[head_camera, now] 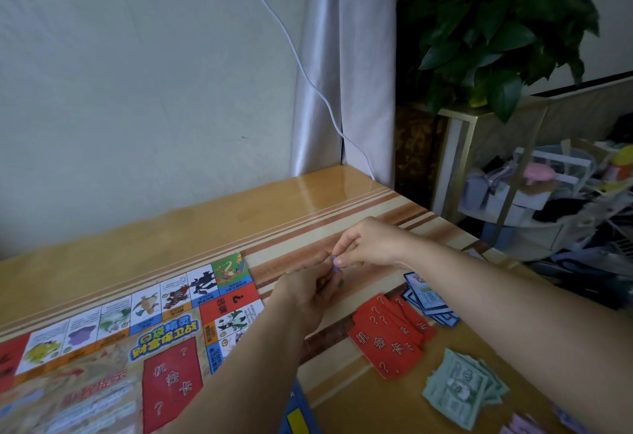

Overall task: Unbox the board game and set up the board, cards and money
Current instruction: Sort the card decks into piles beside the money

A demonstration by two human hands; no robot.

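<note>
Board (102, 348) lies unfolded on the tabletop (205, 221). Beside it the left hand (305, 296) and right hand (370, 245) together pinch small coloured pieces (336, 262), apparently tokens not yet placed. Red cards (387, 334), blue cards (428, 300) and money (459, 389) sit in loose piles rightward.

glossy wooden table (318, 193), paper board (113, 348), paper money (459, 389)

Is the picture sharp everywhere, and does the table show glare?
Head view: pale glare whitens the glossy striped wooden table at its far corner; the left hand, right hand and the small coloured pieces they pinch look blurred; the frame edges look soft and bent.
</note>
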